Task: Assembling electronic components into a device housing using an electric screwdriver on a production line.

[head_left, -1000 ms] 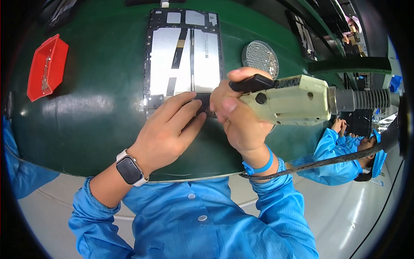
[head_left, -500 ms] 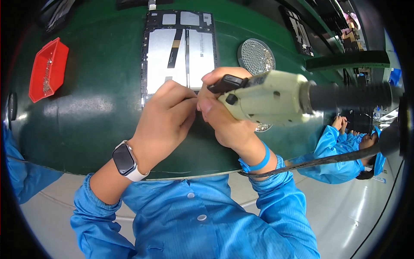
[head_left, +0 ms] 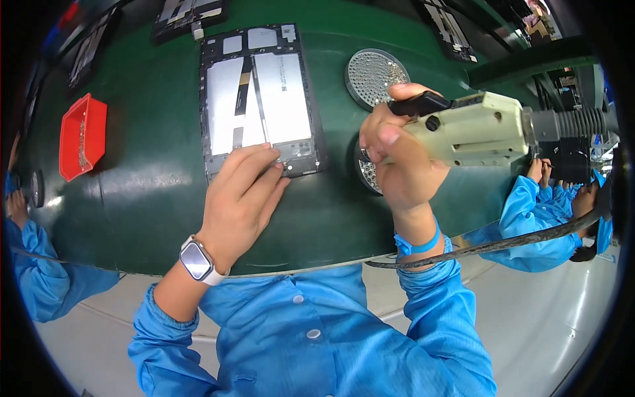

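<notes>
A tablet housing [head_left: 301,86] lies on the green work table, with silver battery panels and a dark flat cable down its middle. My left hand [head_left: 241,198] rests palm down on its lower edge, fingers stretched out and fingertips touching the frame. To the right of the tablet, my right hand [head_left: 407,159] grips a cream electric screwdriver [head_left: 473,135] with a black lever, its cord side pointing right. The screwdriver's tip is hidden by the fingers. That hand hovers over a round dish of small screws [head_left: 368,175], partly covering it.
Another round dimpled dish [head_left: 377,76] with small screws stands farther back. At left sits a red bin [head_left: 96,139] holding small screws. More tablet housings [head_left: 188,14] lie at the back. A dark cable [head_left: 503,246] crosses my right wrist. Co-workers in blue [head_left: 529,221] sit at both sides.
My right hand has moved right with the screwdriver, away from the left hand to a screw dish. My left hand's fingers have straightened onto the tablet, which appears shifted left and slightly tilted.
</notes>
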Action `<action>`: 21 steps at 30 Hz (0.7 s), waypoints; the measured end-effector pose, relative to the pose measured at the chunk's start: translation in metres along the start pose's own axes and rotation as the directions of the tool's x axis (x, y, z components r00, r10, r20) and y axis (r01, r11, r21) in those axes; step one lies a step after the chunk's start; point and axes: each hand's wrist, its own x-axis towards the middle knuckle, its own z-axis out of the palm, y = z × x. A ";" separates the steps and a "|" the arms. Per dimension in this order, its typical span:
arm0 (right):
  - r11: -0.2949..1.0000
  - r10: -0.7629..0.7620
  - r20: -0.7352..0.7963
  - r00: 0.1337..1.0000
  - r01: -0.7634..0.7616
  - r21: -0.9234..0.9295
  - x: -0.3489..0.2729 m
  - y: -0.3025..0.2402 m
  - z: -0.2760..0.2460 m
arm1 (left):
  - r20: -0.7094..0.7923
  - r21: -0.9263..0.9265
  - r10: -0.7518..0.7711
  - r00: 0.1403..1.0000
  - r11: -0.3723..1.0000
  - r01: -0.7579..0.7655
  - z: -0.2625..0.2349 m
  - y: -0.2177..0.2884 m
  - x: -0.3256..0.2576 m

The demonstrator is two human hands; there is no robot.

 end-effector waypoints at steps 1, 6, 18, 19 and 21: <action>1.000 0.004 -0.002 1.000 -0.004 -0.013 0.000 0.000 -0.001 | -0.011 0.003 -0.038 0.999 0.999 0.038 0.000 0.003 0.000; 0.993 -0.070 0.037 0.997 0.073 -0.093 0.001 0.002 -0.007 | -0.015 0.010 -0.121 0.992 0.993 0.122 0.004 0.013 0.002; 0.976 -0.110 0.080 0.991 0.123 -0.181 0.003 0.002 -0.011 | 0.014 0.166 -0.220 0.975 0.963 0.214 0.002 0.027 0.002; 0.991 -0.074 0.016 0.997 0.075 -0.112 0.004 0.002 -0.013 | 0.029 0.148 -0.226 0.974 0.964 0.219 -0.003 0.023 0.001; 0.997 -0.064 -0.054 0.996 0.062 -0.045 0.008 -0.001 -0.021 | 0.030 0.157 -0.244 0.969 0.959 0.236 -0.010 0.013 -0.004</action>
